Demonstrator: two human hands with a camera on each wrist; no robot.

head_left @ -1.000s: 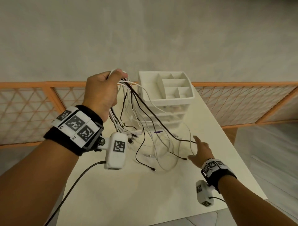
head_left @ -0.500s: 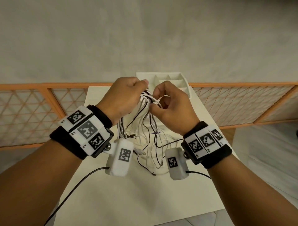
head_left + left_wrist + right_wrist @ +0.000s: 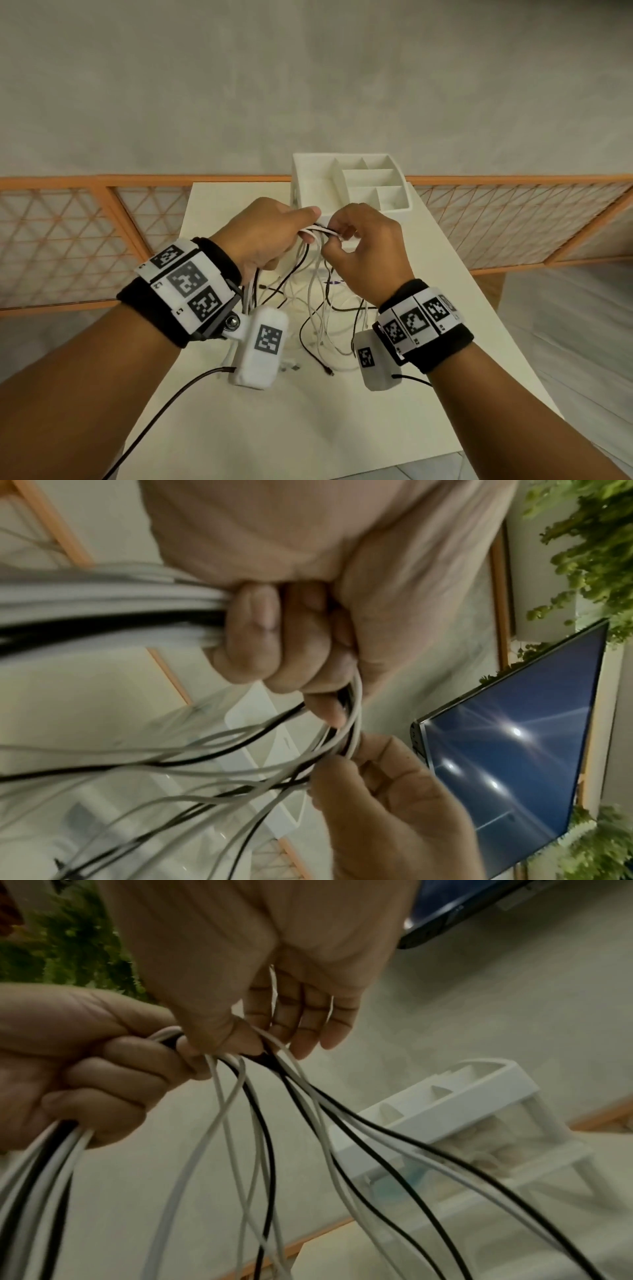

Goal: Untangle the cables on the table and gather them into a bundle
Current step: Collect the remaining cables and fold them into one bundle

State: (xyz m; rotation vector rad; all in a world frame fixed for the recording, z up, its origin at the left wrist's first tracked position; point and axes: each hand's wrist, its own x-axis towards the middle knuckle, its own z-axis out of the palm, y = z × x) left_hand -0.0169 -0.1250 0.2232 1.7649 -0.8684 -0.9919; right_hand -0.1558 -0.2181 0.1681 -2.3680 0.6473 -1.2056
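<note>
A: Cables (image 3: 317, 229) bunched in the left hand (image 3: 263, 236) grip; right hand (image 3: 363, 246) pinches strands beside it; ends hang below, onto the desk (image 3: 308, 428).

B: Gathering, then; next, pull loose strands in.

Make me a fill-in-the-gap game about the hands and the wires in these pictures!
1. The cables come in two colours, white and ____.
2. The left hand grips the cables in a closed ____.
3. The right hand pinches the cables next to the ____ hand.
4. Behind the hands stands a white organizer on the ____.

Missing words: black; fist; left; table
</note>
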